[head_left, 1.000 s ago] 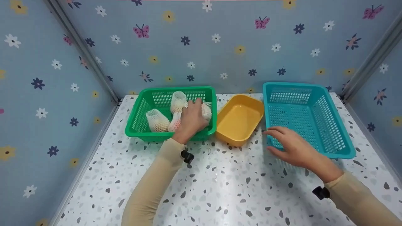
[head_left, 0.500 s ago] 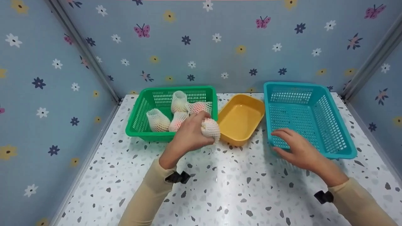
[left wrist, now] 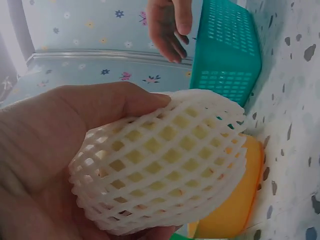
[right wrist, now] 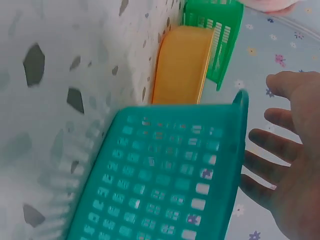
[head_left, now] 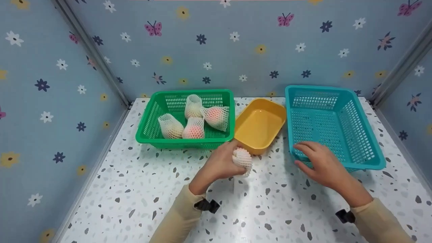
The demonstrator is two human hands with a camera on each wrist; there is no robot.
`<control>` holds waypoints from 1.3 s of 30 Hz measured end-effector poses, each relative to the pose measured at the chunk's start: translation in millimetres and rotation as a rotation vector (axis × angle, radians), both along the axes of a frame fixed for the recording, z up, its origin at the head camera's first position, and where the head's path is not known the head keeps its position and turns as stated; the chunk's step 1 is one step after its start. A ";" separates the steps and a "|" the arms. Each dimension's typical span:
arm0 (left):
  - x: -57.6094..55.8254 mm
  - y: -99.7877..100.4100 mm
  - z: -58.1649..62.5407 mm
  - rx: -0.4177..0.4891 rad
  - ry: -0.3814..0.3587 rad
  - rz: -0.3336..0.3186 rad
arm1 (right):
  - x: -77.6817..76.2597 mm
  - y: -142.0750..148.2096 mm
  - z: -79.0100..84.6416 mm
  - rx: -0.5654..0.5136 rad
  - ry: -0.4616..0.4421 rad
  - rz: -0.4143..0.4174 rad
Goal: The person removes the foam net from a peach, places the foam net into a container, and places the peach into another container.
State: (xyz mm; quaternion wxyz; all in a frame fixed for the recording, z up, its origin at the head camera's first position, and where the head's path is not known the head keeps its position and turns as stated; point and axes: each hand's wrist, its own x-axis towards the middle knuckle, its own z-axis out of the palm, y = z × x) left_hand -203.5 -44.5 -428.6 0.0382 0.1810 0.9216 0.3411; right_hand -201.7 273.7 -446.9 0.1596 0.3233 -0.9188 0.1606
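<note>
My left hand (head_left: 221,163) holds a fruit in a white foam net (head_left: 243,159) above the table, just in front of the yellow tray. Through the mesh in the left wrist view, the netted fruit (left wrist: 165,155) looks pale yellow, with my thumb along its upper side. My right hand (head_left: 322,165) hovers at the near left corner of the blue basket (head_left: 366,135). Its fingers are spread and hold nothing, as the right hand (right wrist: 295,145) also shows in the right wrist view. Several netted fruits, pinkish and pale, lie in the green basket (head_left: 185,143).
Between the two baskets sits the yellow tray (head_left: 261,130), with nothing in it. Flower-patterned wall panels (head_left: 216,47) close off the back and both sides. Beneath everything is a white speckled tabletop (head_left: 135,189).
The left hand has lifted one netted fruit out of the green basket and brought it toward me and to the right. The right hand has stayed almost in place beside the blue basket.
</note>
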 end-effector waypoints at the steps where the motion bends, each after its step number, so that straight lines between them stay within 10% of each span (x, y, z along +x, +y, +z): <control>1: -1.2 2.5 -4.4 -0.002 -0.002 0.001 | 2.7 -2.2 -0.9 0.001 0.009 0.010; 12: -7.6 24.8 -34.4 -0.016 -0.041 -0.003 | 28.8 -26.9 -7.5 -0.031 0.019 0.068; 39: -20.1 59.1 -53.1 -0.231 0.053 -0.063 | 44.5 -30.1 1.5 -0.156 0.036 0.076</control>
